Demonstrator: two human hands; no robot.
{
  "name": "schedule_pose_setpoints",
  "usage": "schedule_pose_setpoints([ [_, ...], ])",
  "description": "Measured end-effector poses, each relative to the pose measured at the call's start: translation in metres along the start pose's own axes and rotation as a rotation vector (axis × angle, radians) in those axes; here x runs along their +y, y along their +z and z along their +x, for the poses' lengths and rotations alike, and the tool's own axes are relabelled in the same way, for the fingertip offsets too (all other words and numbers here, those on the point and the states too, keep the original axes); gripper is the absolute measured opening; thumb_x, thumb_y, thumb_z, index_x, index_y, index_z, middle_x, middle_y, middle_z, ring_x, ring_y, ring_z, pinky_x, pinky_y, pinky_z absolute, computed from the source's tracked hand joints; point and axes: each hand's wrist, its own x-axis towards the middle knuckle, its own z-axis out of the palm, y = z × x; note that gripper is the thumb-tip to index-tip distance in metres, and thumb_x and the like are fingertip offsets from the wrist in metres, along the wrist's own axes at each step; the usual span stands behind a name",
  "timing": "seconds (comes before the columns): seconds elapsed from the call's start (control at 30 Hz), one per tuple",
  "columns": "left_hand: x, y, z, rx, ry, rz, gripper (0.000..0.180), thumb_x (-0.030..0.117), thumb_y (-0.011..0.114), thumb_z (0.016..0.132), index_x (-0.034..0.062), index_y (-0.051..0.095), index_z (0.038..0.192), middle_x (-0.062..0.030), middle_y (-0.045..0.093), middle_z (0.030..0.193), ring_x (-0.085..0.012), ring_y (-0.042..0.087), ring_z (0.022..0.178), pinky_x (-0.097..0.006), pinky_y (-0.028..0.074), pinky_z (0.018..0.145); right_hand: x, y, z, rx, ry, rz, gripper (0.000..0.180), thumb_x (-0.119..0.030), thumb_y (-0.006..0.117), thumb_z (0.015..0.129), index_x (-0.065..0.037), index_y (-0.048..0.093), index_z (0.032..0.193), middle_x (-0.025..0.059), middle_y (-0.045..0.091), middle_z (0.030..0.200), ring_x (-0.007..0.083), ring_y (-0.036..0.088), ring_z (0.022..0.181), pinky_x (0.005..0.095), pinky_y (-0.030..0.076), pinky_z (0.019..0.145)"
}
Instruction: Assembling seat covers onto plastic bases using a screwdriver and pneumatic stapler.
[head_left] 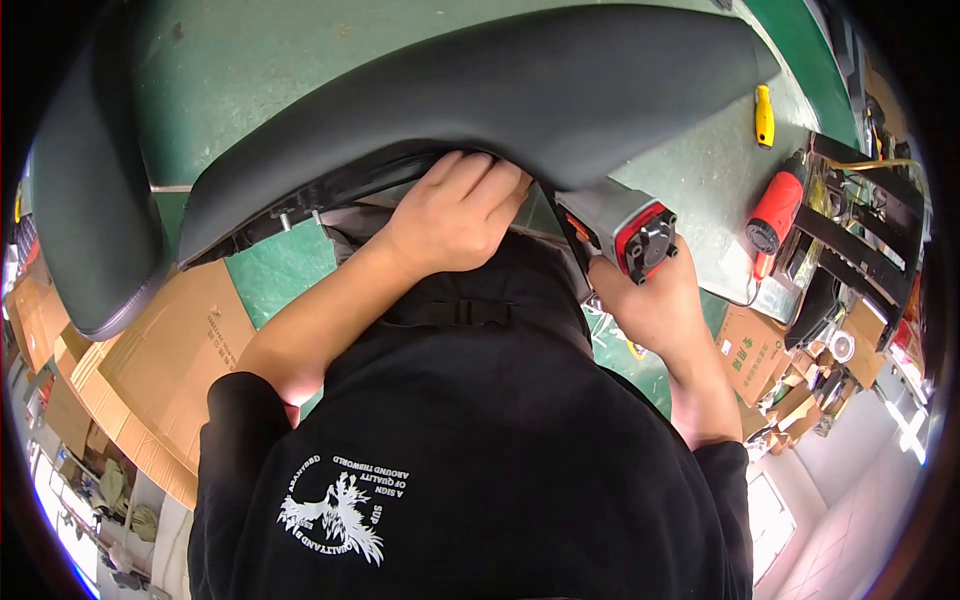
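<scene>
A long black motorcycle seat (480,90) lies across in front of me, its smooth cover facing away and its underside turned toward me. My left hand (455,215) is closed over the seat's near edge around the middle, fingertips hidden. Silver studs (285,221) stick out of the underside left of that hand. In my right hand (655,305) is a grey, red and black staple gun (625,225), gripped below its head. The gun's front end is at the seat's near edge, right of my left hand; its tip is hidden.
Another black seat (95,200) stands at the left. To the right lie a yellow-handled tool (764,118) and a red heat gun (775,212) beside a black rack (860,240). Cardboard (165,350) sits lower left, and a carton (750,350) lower right.
</scene>
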Motion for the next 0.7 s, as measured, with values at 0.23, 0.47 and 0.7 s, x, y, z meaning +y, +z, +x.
schedule_pose_setpoints([
  [0.23, 0.001, -0.003, -0.008, 0.015, 0.054, 0.006, 0.029, 0.018, 0.07, 0.081, 0.0029, 0.081, 0.102, -0.0035, 0.068, 0.109, -0.0208, 0.064, 0.092, -0.034, 0.054, 0.082, 0.006, 0.0, 0.003, 0.044, -0.161, -0.122, 0.011, -0.004, 0.068, 0.082, 0.004, 0.069, 0.09, 0.0175, 0.072, 0.075, 0.0277, 0.069, 0.067, 0.0394, 0.056, 0.069],
  [0.47, -0.001, -0.001, -0.006, 0.001, -0.003, -0.035, 0.029, 0.008, 0.072, 0.08, -0.0012, 0.076, 0.108, -0.0103, 0.069, 0.111, -0.0261, 0.066, 0.096, -0.035, 0.057, 0.08, 0.007, -0.018, -0.039, 0.117, 0.075, 0.195, 0.038, -0.002, 0.067, 0.088, -0.002, 0.073, 0.125, 0.0014, 0.072, 0.084, 0.0095, 0.063, 0.072, 0.0303, 0.052, 0.066],
  [0.7, -0.005, -0.012, -0.017, 0.063, -0.086, -0.177, 0.026, 0.0, 0.081, 0.079, 0.0005, 0.076, 0.104, -0.0112, 0.074, 0.112, -0.0277, 0.069, 0.097, -0.04, 0.059, 0.083, 0.021, 0.001, -0.05, 0.116, -0.109, 0.134, 0.033, 0.007, 0.063, 0.091, 0.0, 0.071, 0.123, 0.0035, 0.068, 0.086, 0.0101, 0.06, 0.059, 0.0273, 0.046, 0.054],
])
